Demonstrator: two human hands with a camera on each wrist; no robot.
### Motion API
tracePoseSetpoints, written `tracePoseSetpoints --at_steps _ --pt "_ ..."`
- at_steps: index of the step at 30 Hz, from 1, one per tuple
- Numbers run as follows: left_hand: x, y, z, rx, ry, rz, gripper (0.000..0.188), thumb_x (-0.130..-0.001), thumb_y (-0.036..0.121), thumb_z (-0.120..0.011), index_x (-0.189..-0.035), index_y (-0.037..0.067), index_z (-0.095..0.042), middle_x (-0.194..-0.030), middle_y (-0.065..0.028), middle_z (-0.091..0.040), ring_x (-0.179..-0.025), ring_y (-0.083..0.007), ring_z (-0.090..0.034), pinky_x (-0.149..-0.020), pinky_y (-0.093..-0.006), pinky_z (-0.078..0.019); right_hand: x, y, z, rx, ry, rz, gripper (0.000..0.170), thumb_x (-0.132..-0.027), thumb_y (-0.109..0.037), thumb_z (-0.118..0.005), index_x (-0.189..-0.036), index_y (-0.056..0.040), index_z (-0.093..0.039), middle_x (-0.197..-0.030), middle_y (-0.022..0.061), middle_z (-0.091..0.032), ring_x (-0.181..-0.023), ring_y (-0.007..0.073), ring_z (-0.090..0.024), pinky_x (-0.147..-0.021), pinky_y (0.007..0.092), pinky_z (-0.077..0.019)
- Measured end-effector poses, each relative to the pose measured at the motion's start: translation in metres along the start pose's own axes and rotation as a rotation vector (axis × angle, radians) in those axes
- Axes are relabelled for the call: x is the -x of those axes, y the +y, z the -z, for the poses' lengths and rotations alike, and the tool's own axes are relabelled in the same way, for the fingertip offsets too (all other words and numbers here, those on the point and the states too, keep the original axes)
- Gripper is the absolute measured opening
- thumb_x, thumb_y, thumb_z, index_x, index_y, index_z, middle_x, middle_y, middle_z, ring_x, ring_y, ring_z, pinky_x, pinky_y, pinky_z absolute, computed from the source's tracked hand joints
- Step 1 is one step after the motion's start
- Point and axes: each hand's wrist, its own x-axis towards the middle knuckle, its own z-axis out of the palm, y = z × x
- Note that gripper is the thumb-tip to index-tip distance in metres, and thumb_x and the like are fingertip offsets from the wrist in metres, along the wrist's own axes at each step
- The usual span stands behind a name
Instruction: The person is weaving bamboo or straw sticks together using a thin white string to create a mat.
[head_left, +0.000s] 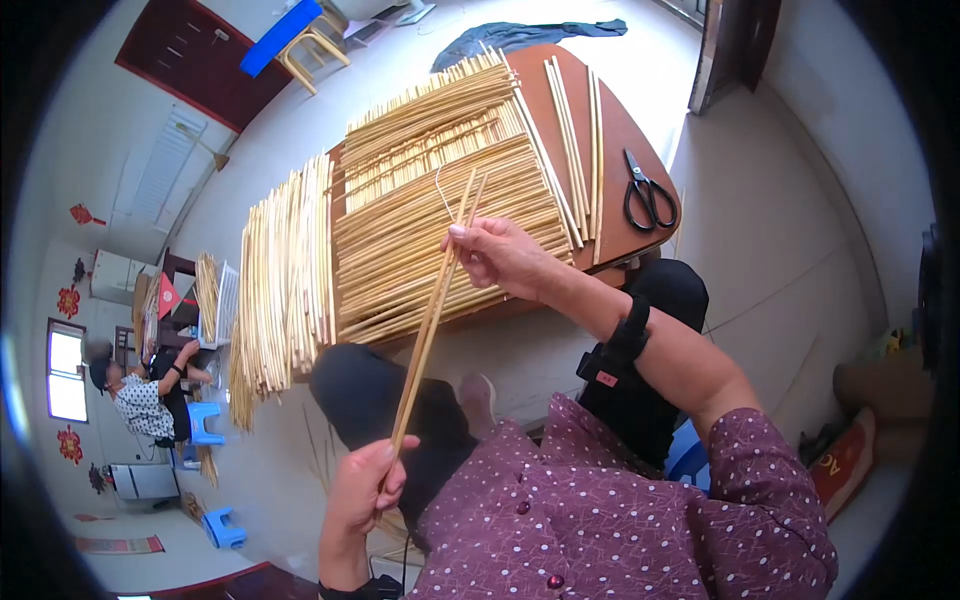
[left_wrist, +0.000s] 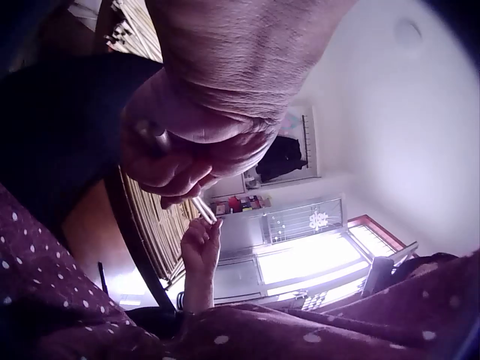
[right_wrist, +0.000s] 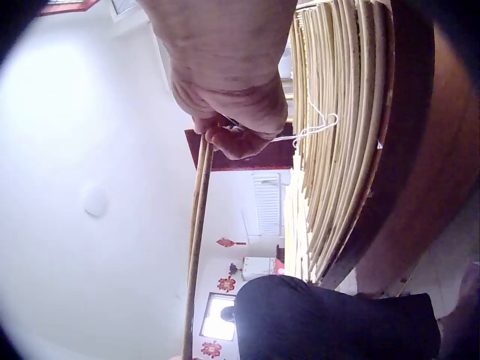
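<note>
Two thin straw-coloured sticks [head_left: 425, 345] stretch side by side between my hands, slanting over my lap. My left hand [head_left: 365, 485] grips their lower ends; the left wrist view shows its curled fingers [left_wrist: 176, 176] round them. Near their upper ends, my right hand [head_left: 500, 258] pinches the sticks between thumb and fingers, above the edge of a layer of similar sticks [head_left: 430, 235]. In the right wrist view the pair [right_wrist: 196, 225] runs down from the pinch. A white string [right_wrist: 319, 124] trails beside the right hand over the layered sticks.
The brown table [head_left: 625, 130] carries more stick bundles [head_left: 285, 270], several separate sticks [head_left: 570, 140] and black-handled scissors [head_left: 648, 195]. My knees are against its near side. At far left another person [head_left: 150, 400] sits near blue stools [head_left: 222, 527] and a white rack [head_left: 222, 305].
</note>
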Motion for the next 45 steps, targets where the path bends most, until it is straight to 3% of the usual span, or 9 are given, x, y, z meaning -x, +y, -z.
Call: tracePoseSetpoints --at_steps 16,18,20,22,25,28,30,36,45 --pt "-0.036 -0.017 0.053 -0.242 0.077 -0.068 0.033 -0.098 0.024 -0.055 -0.118 -0.002 -0.061 -0.065 0.0028 -0.054 -0.05 -0.0041 -0.046 -0.045 -0.018 -0.036 0.009 0.0 0.005 0.038 0.169 -0.191 0.021 -0.097 -0.024 -0.058 -0.092 -0.0033 -0.059 -0.068 -0.0025 -0.047 -0.051 0.0059 -0.041 -0.043 0.0209 -0.0307" --pt "-0.042 -0.017 0.059 -0.685 0.272 -0.391 0.035 -0.09 0.013 -0.063 -0.121 -0.002 -0.06 -0.078 -0.0034 -0.062 -0.068 -0.0109 -0.058 -0.063 -0.0238 -0.0484 0.004 0.001 -0.003 0.075 0.185 -0.167 0.021 -0.097 -0.024 -0.057 -0.092 -0.0033 -0.059 -0.069 -0.0021 -0.048 -0.051 0.0061 -0.042 -0.043 0.0211 -0.0318" --pt "-0.041 -0.004 0.054 -0.643 0.321 -0.389 0.032 -0.086 0.01 -0.067 -0.115 -0.003 -0.063 -0.086 -0.0067 -0.066 -0.08 -0.0162 -0.063 -0.075 -0.0294 -0.0505 0.001 -0.005 -0.01 0.1 0.209 -0.134 0.022 -0.097 -0.024 -0.057 -0.091 -0.0033 -0.06 -0.069 -0.0017 -0.049 -0.052 0.0064 -0.043 -0.043 0.0213 -0.0329" --pt "-0.053 0.02 0.053 -1.191 0.75 -1.051 0.029 -0.085 0.01 -0.068 -0.111 -0.003 -0.065 -0.095 -0.0092 -0.067 -0.081 -0.0169 -0.064 -0.075 -0.029 -0.0504 -0.01 -0.012 -0.019 0.128 0.366 -0.004 0.021 -0.097 -0.024 -0.057 -0.09 -0.0033 -0.06 -0.069 -0.0009 -0.051 -0.053 0.0066 -0.045 -0.044 0.0216 -0.0341" --pt "-0.071 0.058 0.036 -0.966 0.545 -1.269 0.032 -0.085 0.011 -0.068 -0.115 -0.001 -0.063 -0.101 -0.0112 -0.066 -0.087 -0.017 -0.064 -0.077 -0.0282 -0.05 -0.033 -0.02 -0.004 -0.021 0.399 0.13 0.019 -0.097 -0.021 -0.058 -0.089 -0.003 -0.059 -0.071 0.0 -0.051 -0.055 0.0067 -0.044 -0.046 0.0206 -0.0352" --pt "-0.094 0.081 0.013 -0.706 0.094 -0.774 0.03 -0.091 0.009 -0.061 -0.117 -0.005 -0.059 -0.104 -0.0116 -0.065 -0.097 -0.0198 -0.064 -0.085 -0.0295 -0.0511 -0.041 -0.029 -0.003 -0.118 0.456 0.147 0.018 -0.096 -0.019 -0.059 -0.089 -0.0031 -0.057 -0.072 0.0002 -0.049 -0.058 0.0068 -0.043 -0.047 0.0201 -0.0342" --pt "-0.142 0.091 -0.006 -0.008 -0.116 -0.341 0.034 -0.094 0.015 -0.06 -0.121 -0.006 -0.055 -0.106 -0.0133 -0.064 -0.106 -0.023 -0.062 -0.092 -0.0338 -0.0506 -0.05 -0.028 -0.001 -0.197 0.548 0.156 0.017 -0.097 -0.018 -0.056 -0.088 -0.0034 -0.054 -0.07 0.0007 -0.046 -0.056 0.0091 -0.042 -0.047 0.0218 -0.0346" --pt "-0.253 0.116 -0.02 0.47 -0.286 -0.55 0.041 -0.094 0.028 -0.062 -0.122 -0.001 -0.054 -0.113 -0.0135 -0.062 -0.113 -0.0271 -0.059 -0.096 -0.0379 -0.0505 -0.062 -0.022 0.025 -0.285 0.628 0.145 0.015 -0.097 -0.016 -0.056 -0.088 -0.0041 -0.053 -0.07 0.0015 -0.046 -0.055 0.0088 -0.042 -0.045 0.0226 -0.0321" --pt "-0.272 0.122 -0.027 0.484 -0.138 -0.581 0.029 -0.094 0.025 -0.063 -0.11 0.001 -0.062 -0.102 -0.0182 -0.069 -0.098 -0.0279 -0.068 -0.081 -0.0334 -0.0587 -0.065 -0.018 0.034 -0.218 0.693 0.065 0.018 -0.096 -0.019 -0.057 -0.084 -0.0065 -0.054 -0.068 0.0006 -0.048 -0.054 0.009 -0.043 -0.046 0.0235 -0.0334"
